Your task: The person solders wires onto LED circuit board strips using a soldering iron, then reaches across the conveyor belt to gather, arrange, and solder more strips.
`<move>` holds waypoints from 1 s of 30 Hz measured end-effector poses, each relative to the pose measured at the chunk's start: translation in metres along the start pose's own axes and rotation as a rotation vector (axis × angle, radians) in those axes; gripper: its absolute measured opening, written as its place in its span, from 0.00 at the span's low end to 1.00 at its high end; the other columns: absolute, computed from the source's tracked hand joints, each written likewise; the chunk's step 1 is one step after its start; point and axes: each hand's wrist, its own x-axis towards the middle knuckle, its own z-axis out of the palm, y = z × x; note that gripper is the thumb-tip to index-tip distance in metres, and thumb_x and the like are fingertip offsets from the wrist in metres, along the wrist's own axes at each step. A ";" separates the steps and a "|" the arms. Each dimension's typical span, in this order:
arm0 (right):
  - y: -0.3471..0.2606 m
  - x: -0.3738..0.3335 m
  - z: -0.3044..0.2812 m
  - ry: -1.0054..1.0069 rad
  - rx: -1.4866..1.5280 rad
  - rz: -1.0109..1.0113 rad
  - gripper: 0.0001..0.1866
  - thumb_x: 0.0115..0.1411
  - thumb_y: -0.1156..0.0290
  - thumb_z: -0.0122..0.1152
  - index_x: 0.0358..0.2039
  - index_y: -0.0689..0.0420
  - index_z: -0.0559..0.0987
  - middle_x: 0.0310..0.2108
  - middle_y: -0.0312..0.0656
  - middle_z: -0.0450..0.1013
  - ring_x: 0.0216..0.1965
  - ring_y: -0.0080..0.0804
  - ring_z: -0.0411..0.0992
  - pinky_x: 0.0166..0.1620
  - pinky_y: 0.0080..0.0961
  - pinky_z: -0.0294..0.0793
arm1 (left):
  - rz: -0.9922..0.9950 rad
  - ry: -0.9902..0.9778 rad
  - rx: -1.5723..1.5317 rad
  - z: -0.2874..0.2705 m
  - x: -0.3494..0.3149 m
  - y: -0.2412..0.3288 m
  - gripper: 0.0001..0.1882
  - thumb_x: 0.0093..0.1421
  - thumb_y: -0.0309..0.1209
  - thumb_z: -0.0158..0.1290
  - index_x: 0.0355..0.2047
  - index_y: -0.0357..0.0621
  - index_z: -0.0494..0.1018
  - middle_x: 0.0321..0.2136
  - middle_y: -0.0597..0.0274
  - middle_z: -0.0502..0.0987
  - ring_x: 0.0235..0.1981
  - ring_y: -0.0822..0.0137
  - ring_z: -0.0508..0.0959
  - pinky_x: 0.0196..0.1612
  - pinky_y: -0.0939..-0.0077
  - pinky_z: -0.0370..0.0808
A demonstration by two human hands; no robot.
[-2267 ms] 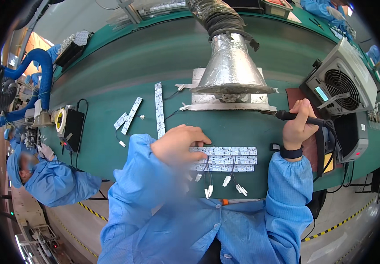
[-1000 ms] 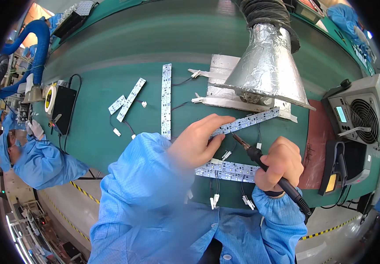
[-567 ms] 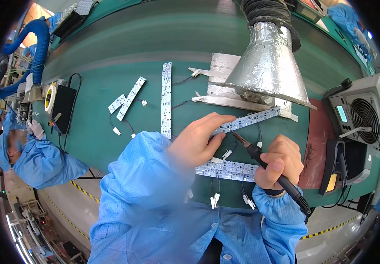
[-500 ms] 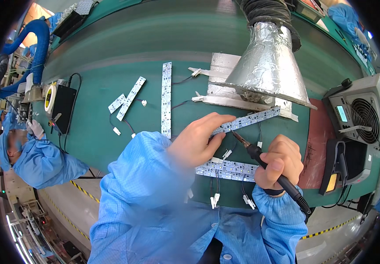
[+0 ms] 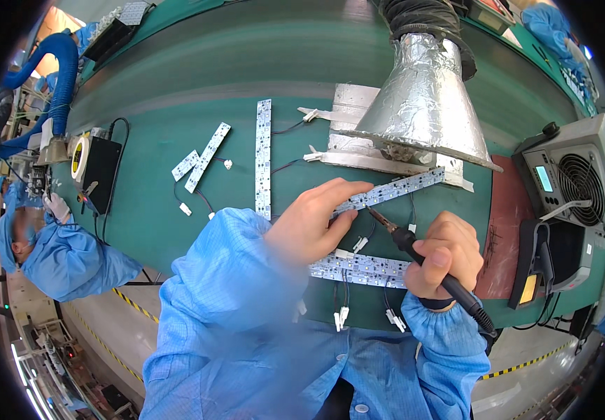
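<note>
My left hand point(image 5: 314, 222) pinches the left end of a white LED circuit strip point(image 5: 404, 189) between thumb and fingers, and the strip slants up to the right. In my right hand point(image 5: 447, 257) is a black soldering iron point(image 5: 406, 241), its tip at the strip's lower edge close to my left fingertips. Thin wires with white plugs hang below the strip. Under my hands lie more LED strips point(image 5: 369, 269) side by side, with white connectors point(image 5: 341, 318) on wires toward me. A long LED strip point(image 5: 264, 157) lies upright to the left.
A foil-covered fume hood point(image 5: 428, 105) overhangs a white fixture point(image 5: 355, 105). At right stand a grey soldering station point(image 5: 568, 175) and an iron holder point(image 5: 532, 266). Short LED strips point(image 5: 208, 157) and a black box point(image 5: 99, 171) lie left. A co-worker in blue point(image 5: 71, 255) sits far left.
Hardly anything differs. The view has shifted very slightly, while both hands, the LED strip and the soldering iron keep their places relative to one another.
</note>
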 end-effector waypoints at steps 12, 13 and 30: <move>0.019 0.002 -0.038 0.211 -0.063 0.174 0.20 0.64 0.69 0.44 0.15 0.64 0.67 0.11 0.39 0.59 0.15 0.24 0.52 0.21 0.24 0.47 | 0.042 0.022 0.032 0.001 -0.001 0.004 0.21 0.54 0.19 0.54 0.50 0.32 0.71 0.41 0.44 0.76 0.41 0.47 0.77 0.45 0.65 0.73; 0.020 0.001 -0.037 0.213 -0.068 0.175 0.20 0.64 0.69 0.44 0.15 0.64 0.67 0.11 0.39 0.59 0.15 0.24 0.52 0.21 0.24 0.47 | 0.033 0.026 0.038 0.001 -0.001 0.004 0.21 0.54 0.19 0.54 0.50 0.33 0.71 0.40 0.45 0.76 0.40 0.48 0.77 0.44 0.65 0.73; 0.020 0.000 -0.036 0.145 -0.133 0.191 0.20 0.62 0.70 0.45 0.14 0.65 0.67 0.11 0.41 0.61 0.14 0.25 0.56 0.19 0.25 0.50 | -0.004 0.028 0.050 0.004 0.000 0.005 0.20 0.55 0.18 0.54 0.50 0.34 0.71 0.38 0.46 0.76 0.37 0.51 0.77 0.40 0.68 0.74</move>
